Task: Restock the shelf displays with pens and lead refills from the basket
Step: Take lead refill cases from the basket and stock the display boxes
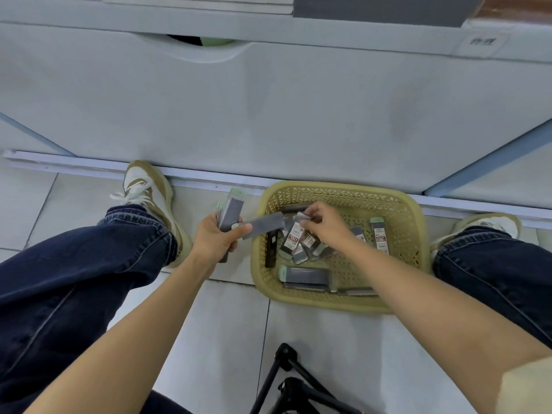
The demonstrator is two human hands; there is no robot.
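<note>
The person sat low on the tiled floor (227, 330), knees spread, facing the white base panel of the shelf unit (268, 115). The yellow lattice basket (418, 225) stood on the floor between the legs, just in front of that panel.

The left hand (213, 239) hovered just left of the basket, its fingers curled around a small bundle of grey lead refill cases (231, 207) with pale green caps. One of them stuck out sideways over the basket's rim.

The right hand (324, 224) was down inside the basket, fingertips pinching one end of a single refill case (301, 217). Beneath it lay the loose refill cases (306, 276), some with red and white labels facing up, scattered at all angles on the basket's bottom.

A black tripod (294, 383) stood on the floor near the person.
</note>
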